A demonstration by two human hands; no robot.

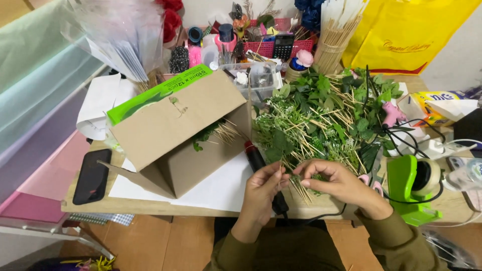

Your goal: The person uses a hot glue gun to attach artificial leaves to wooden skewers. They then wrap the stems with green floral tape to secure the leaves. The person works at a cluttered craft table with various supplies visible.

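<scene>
Lower centre of frame | left hand [262, 184] and right hand [335, 181] fingers pinching one leafy stick [290, 176] | step: working sprig's stem | next move needs steady grip beside stick pile [321, 120].

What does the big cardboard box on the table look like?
The cardboard box is plain brown and lies tipped on its side on the wooden table, over white paper. Its open end faces right, flaps spread. Green leafy sprigs on thin wooden sticks poke out. A green carton lies behind it.
</scene>
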